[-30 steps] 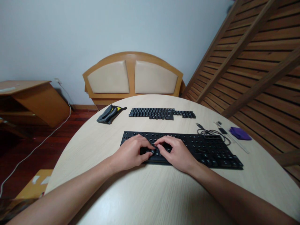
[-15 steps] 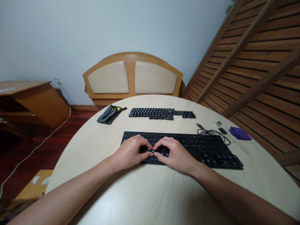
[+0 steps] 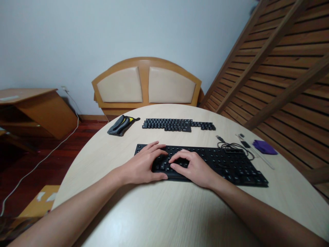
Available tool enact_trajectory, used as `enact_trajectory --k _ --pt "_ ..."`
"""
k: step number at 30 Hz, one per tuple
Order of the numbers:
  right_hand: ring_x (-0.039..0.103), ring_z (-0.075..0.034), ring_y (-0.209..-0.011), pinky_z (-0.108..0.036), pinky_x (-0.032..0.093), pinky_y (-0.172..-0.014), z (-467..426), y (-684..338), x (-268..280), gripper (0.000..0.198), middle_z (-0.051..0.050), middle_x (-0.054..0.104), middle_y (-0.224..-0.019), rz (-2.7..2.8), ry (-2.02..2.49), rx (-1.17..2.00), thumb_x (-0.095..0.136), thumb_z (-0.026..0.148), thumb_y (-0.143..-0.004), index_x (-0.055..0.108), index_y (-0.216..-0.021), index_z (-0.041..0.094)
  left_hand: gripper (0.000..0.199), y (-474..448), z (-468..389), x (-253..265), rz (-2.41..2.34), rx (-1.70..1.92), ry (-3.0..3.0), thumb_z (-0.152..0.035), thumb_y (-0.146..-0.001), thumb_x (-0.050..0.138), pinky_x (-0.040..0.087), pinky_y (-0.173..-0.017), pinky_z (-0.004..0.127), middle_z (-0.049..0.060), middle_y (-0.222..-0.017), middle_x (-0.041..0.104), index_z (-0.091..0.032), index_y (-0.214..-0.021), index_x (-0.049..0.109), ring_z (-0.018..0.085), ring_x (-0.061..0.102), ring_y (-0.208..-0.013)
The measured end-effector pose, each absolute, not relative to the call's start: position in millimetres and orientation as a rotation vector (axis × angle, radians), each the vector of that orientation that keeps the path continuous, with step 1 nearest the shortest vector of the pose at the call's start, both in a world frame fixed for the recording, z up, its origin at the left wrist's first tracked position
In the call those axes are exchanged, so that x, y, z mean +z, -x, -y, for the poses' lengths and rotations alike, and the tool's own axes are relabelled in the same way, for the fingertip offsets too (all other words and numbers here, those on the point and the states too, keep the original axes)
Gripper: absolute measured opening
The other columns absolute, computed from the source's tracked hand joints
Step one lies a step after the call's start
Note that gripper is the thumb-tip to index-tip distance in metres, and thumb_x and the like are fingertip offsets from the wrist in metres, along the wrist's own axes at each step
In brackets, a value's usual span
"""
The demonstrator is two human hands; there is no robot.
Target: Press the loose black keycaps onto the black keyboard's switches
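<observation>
Left hand [image 3: 140, 166] splayed, empty, thumb by keyboard [image 3: 218, 158]'s near edge; right hand [image 3: 197, 168] near-pinched — can't tell if holding — just beside; tabletop [image 3: 164, 212] nearer, keycap rows [image 3: 167, 124] beyond.

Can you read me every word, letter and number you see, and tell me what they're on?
There are none I can read for sure.
Keyboard: small pale marks, too tiny and blurry to read or even to tell if they're letters.
Keycaps in rows behind it: faint pale marks, also too small to read.
</observation>
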State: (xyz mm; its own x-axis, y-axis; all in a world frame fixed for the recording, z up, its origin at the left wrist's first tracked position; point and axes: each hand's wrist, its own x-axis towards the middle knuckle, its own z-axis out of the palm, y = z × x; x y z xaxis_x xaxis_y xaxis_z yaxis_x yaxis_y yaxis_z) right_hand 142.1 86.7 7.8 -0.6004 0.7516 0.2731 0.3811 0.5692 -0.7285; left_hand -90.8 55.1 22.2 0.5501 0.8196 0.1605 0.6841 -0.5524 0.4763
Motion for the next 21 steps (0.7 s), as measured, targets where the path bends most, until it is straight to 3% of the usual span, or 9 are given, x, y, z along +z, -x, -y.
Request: enact_trajectory --k 5,21 --pt "0.067 -0.019 -0.090 -0.033 0.049 -0.086 -86.7 -141.0 9.5 0.009 -0.002 0.075 -0.092 2.231 0.902 0.866 0.070 0.019 -0.085 0.076 -0.088 0.024 0.077 93.8 -56.6 17.8 -1.235 0.385 -2.459 -0.058 -0.074 0.078 0.027 -0.117 0.058 0.017 -0.157 0.037 -0.019 -0.135 0.054 0.039 0.026 -0.148" --pt "0.066 -0.019 -0.092 -0.035 0.051 -0.087 -86.0 -141.4 4.9 0.007 -0.002 0.076 -0.090 2.304 0.775 0.745 0.071 0.016 -0.084 0.074 -0.086 0.023 0.078 93.4 -57.4 18.1 -1.262 0.297 -2.529 -0.062 -0.075 0.076 0.027 -0.119 0.053 0.015 -0.159 0.035 -0.018 -0.135 0.055 0.038 0.025 -0.148"
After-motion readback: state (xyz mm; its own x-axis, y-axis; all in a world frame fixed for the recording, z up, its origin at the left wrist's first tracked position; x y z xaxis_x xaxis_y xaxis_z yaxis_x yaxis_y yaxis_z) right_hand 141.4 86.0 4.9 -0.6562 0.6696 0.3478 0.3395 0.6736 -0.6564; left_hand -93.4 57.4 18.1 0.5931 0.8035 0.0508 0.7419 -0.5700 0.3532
